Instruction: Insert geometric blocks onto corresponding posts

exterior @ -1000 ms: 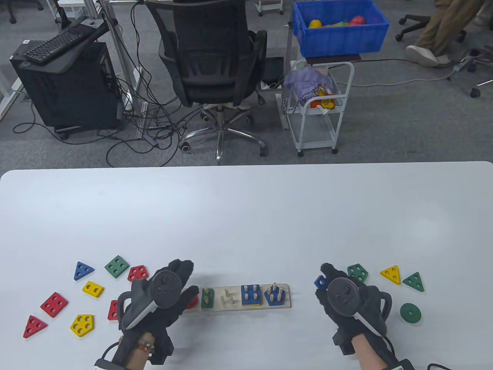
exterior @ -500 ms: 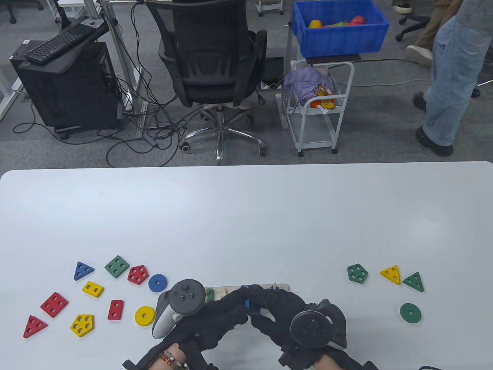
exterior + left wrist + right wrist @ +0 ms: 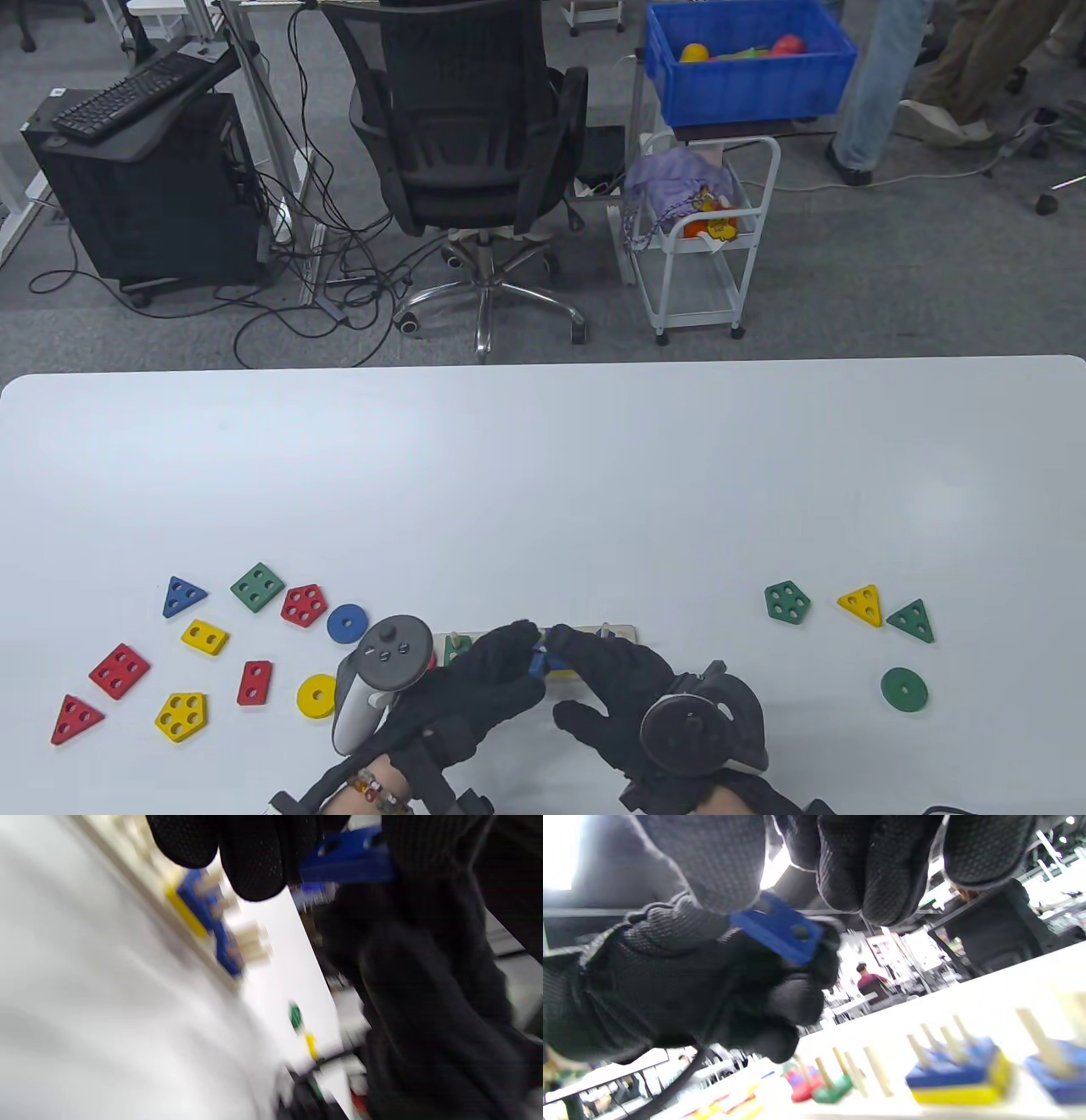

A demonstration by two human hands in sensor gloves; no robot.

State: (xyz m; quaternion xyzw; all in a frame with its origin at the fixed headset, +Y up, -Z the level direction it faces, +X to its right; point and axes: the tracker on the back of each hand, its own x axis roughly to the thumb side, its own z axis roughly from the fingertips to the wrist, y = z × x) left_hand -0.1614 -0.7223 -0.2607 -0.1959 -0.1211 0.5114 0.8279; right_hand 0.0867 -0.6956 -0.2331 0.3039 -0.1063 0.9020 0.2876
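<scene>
since half a second ago the left hand (image 3: 475, 688) has shifted slightly toward the near table edge, while the two hands remain joined over the post board (image 3: 618, 632). the white table (image 3: 543, 475) carries everything. the post board lies mostly hidden beneath the hands. the right hand (image 3: 628, 688), right of the board's middle, pinches a small blue block (image 3: 537, 662) from one side; the left hand's fingertips (image 3: 258, 866) grip its other side, so both hands hold it, raised above the board. on the board, a blue block stacked on a yellow block (image 3: 956, 1079) sits on its posts. left of the board lie a yellow ring (image 3: 318, 696) and a blue ring (image 3: 346, 623); well right of it, a green ring (image 3: 904, 689).
</scene>
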